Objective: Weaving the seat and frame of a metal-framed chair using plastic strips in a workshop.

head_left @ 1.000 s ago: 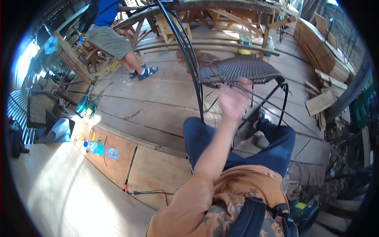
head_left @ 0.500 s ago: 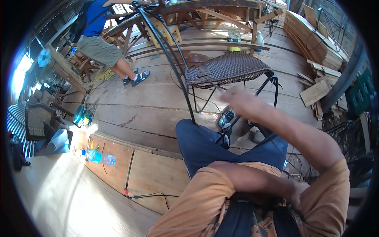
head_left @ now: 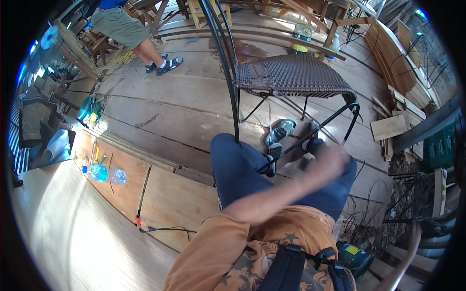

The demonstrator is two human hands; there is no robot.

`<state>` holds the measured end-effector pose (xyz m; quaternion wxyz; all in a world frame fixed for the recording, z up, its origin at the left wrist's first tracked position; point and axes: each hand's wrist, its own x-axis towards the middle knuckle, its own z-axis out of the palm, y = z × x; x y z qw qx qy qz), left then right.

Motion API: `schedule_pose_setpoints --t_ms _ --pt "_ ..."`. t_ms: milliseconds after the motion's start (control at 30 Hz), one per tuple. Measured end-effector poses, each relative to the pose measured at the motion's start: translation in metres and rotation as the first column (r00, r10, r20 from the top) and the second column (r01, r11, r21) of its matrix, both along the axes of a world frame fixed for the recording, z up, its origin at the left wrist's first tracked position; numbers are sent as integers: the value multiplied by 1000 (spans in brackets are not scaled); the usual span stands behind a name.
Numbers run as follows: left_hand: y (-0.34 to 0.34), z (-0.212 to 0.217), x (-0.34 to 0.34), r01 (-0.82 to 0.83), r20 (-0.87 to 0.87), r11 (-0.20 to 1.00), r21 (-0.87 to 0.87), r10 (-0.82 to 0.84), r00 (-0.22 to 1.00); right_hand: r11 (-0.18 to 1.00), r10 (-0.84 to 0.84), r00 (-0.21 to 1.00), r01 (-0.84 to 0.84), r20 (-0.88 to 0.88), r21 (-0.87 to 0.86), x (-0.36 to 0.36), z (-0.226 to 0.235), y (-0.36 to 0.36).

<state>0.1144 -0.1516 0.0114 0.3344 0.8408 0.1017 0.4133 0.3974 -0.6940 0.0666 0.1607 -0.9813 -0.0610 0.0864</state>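
In front of my knees stands a chair with a woven dark brown seat (head_left: 298,75) and a black metal frame (head_left: 227,63). One bar of its frame crosses between my legs. My left hand (head_left: 330,162) is over my right thigh, near the lower chair bars; its fingers are smeared by motion, and I cannot make out anything in it. At the far right, my right hand (head_left: 414,232) is lowered away from the chair, close to dark cords and wood scraps. It is blurred and narrow in view, so its fingers do not show.
To the left, a plastic bottle (head_left: 103,173) lies on a wooden board (head_left: 167,199), with a red-tipped cord (head_left: 138,222) nearby. Another person's legs (head_left: 145,51) stand at the back left. Stacked planks (head_left: 400,68) and wood scraps (head_left: 391,127) are at the right.
My right arm has swung from above the chair seat down to the far right. My left hand has moved from near my right sleeve forward over my right thigh.
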Motion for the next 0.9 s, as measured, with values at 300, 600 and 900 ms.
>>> schedule_pose_setpoints --t_ms 300,600,900 --pt "-103 -6 0 742 57 380 -552 -871 489 479 678 -350 -457 -647 749 -228 98 468" --pt "137 -88 -79 341 314 15 -940 430 846 682 721 475 -615 -504 397 -148 5 409" --pt "216 -99 -51 503 461 60 -862 505 730 -26 942 304 490 -142 872 -246 -33 599"
